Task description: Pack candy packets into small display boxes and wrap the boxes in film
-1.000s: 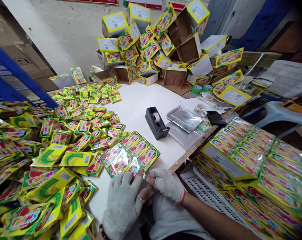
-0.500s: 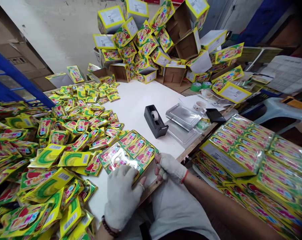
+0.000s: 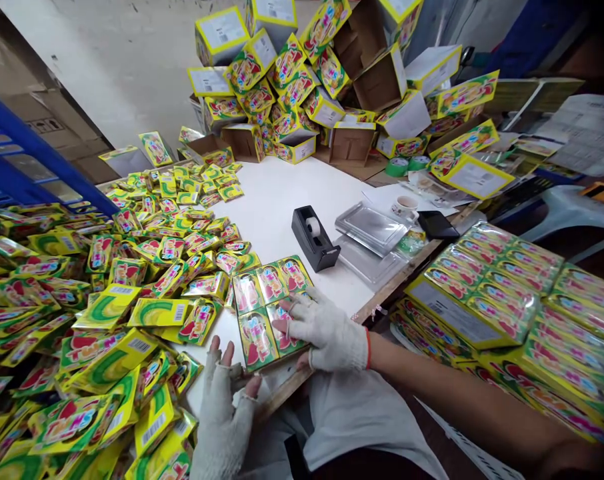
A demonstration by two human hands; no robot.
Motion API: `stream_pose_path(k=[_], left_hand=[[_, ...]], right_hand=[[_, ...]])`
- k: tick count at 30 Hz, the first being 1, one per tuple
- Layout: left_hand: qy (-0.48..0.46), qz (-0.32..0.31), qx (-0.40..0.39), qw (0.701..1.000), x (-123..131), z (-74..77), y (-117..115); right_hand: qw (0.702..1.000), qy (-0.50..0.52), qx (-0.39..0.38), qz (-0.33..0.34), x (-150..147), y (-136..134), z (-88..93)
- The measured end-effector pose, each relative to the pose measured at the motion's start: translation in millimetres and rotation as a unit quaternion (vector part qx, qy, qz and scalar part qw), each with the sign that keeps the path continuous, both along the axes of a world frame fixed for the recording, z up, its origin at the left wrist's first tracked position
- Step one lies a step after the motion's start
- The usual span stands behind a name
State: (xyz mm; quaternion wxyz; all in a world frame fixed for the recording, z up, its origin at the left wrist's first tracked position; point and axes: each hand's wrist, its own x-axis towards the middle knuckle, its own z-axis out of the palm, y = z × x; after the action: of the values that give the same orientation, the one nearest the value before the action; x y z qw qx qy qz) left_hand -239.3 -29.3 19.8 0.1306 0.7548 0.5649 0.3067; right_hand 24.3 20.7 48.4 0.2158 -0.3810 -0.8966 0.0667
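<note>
A flat pack (image 3: 256, 328) of several small fruit-printed boxes under clear plastic lies at the front edge of the white table (image 3: 272, 193). My right hand (image 3: 327, 330), in a white fingerless glove, rests on its right side with the fingers spread over the top. Close to its lower left corner is my left hand (image 3: 225, 407), gloved alike, fingers apart and nothing in them. Loose small yellow-green boxes (image 3: 147, 313) are heaped along the pack's left. Beyond the pack stands a black tape dispenser (image 3: 315, 240), with clear plastic covers (image 3: 373, 228) to its right.
Printed cartons (image 3: 292, 87) are piled at the back, some showing open brown insides. Wrapped packs (image 3: 482, 287) are stacked at the right, below the table edge. A cup (image 3: 405, 207), green tape rolls (image 3: 397, 167) and a blue plastic crate (image 3: 37, 160) are also around.
The pack has turned and now sits more squarely towards me. My left hand has come off its top to the lower left. My right hand has moved from its corner onto its top.
</note>
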Motion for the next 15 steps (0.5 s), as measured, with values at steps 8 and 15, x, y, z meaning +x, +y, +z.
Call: stream_pose_path(k=[8,15], left_hand=[[-0.015,-0.136,0.069,0.988,0.2,-4.3,13.0],[0.105,-0.192,0.172,0.961,0.9,6.2,24.0]], right_hand=[[0.983,-0.036,0.159,0.082,0.9,-10.0,-43.9],[0.984,0.102,0.08,0.122,7.6,-2.0,-24.5]])
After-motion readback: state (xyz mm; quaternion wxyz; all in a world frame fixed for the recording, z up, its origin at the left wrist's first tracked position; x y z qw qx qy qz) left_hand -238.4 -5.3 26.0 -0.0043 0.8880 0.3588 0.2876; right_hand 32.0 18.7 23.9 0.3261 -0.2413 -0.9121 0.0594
